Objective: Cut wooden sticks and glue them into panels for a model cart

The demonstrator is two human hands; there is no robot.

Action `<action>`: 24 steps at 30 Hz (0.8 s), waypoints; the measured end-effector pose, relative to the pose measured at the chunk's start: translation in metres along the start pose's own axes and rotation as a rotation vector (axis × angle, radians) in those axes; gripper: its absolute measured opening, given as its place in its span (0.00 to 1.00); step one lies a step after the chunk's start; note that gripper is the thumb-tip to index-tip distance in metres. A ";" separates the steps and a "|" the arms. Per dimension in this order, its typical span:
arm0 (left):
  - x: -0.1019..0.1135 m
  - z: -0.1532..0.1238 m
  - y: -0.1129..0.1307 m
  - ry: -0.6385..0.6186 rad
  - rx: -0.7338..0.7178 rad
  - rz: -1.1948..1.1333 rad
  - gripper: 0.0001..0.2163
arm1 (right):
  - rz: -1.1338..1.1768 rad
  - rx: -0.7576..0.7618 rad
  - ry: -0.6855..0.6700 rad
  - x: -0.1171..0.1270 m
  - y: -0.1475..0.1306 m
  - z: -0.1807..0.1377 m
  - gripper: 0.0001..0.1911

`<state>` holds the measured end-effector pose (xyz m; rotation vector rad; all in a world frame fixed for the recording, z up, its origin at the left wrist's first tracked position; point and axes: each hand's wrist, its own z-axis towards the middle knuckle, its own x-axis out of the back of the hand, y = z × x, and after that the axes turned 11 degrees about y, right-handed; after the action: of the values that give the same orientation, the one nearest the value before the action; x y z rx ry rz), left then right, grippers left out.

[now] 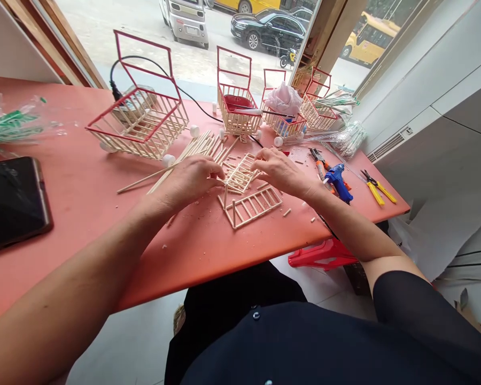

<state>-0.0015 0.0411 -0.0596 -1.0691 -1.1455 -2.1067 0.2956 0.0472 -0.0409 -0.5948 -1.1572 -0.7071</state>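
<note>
Between my hands is a small ladder-like frame of pale wooden sticks (246,163), over a heap of short cut sticks (234,187). My left hand (194,174) is at its left side, thumb and fingers drawn together at its edge. My right hand (278,168) has bent fingers closed at its right side; the exact grip points are partly hidden. Just in front lies a second stick frame (256,208), flat on the table, with two short posts standing at its left end. Long loose sticks (202,147) lie behind and under my left hand.
Red-trimmed stick carts (144,123) with white wheels stand along the back. At right lie a blue glue gun (337,182), orange-handled pliers (318,160) and yellow-handled cutters (377,190). A dark tablet (14,203) lies at left on the red table (172,262).
</note>
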 end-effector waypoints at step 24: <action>0.008 -0.001 0.000 0.149 -0.104 -0.129 0.15 | 0.409 0.143 -0.062 -0.007 0.016 0.022 0.33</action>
<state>-0.0062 0.0399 -0.0534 -0.8871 -1.0688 -2.3259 0.2930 0.0746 -0.0417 -0.7083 -1.0882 -0.2558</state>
